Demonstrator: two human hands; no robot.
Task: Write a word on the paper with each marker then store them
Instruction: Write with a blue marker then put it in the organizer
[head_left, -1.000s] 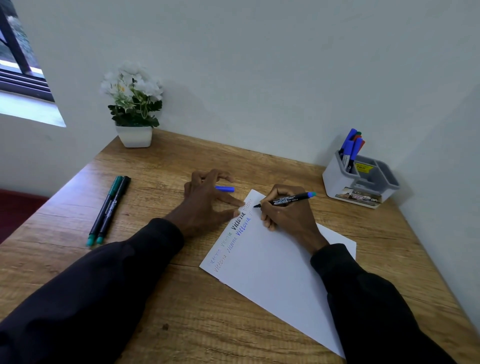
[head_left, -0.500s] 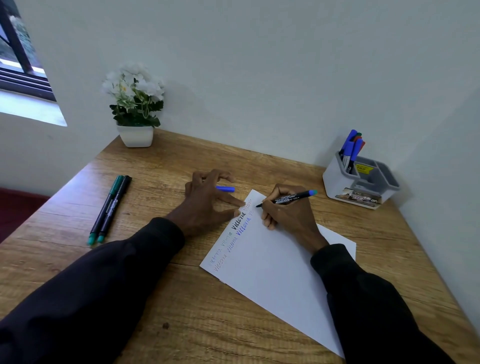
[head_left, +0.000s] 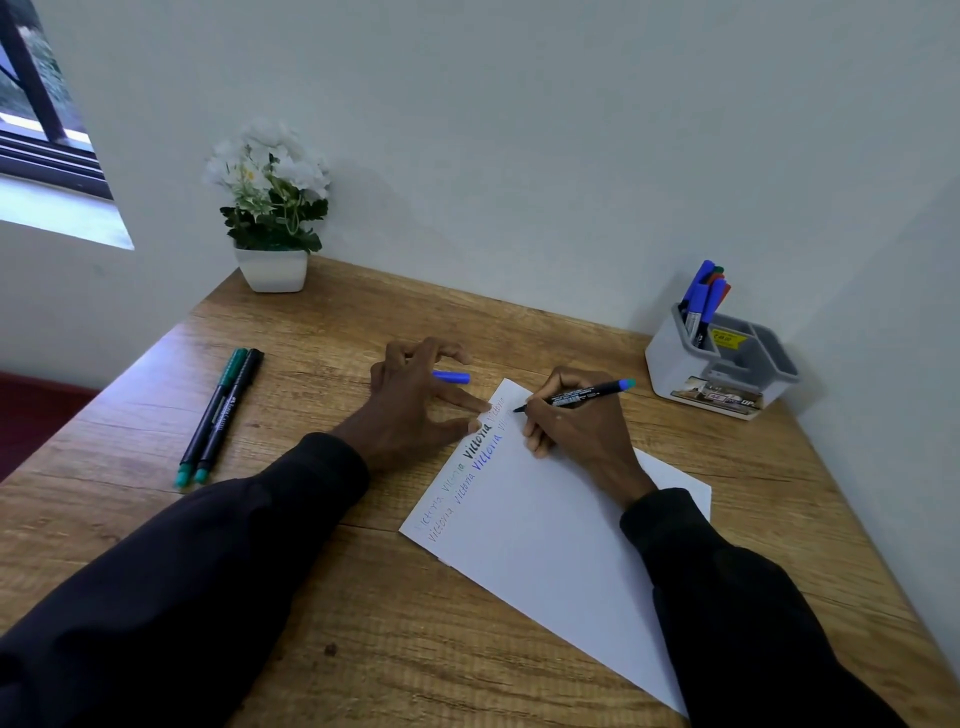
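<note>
A white sheet of paper (head_left: 545, 540) lies slanted on the wooden desk, with two rows of written words along its left edge. My right hand (head_left: 576, 421) grips a black marker with a blue end (head_left: 582, 395), its tip touching the paper near the top corner. My left hand (head_left: 415, 405) rests with fingers spread, fingertips pinning the paper's left edge. A blue marker cap (head_left: 451, 376) pokes out from between its fingers. Two green-ended markers (head_left: 221, 413) lie side by side at the left. A grey organiser (head_left: 722, 364) at the right holds several markers (head_left: 704, 296).
A white pot of white flowers (head_left: 271, 208) stands at the desk's far left corner against the wall. A window (head_left: 36, 119) is at the upper left. Walls close the desk at the back and right. The desk's left edge drops to a red floor.
The marker tip has shifted slightly rightward along the lower row near the paper's top corner. My left hand stays put.
</note>
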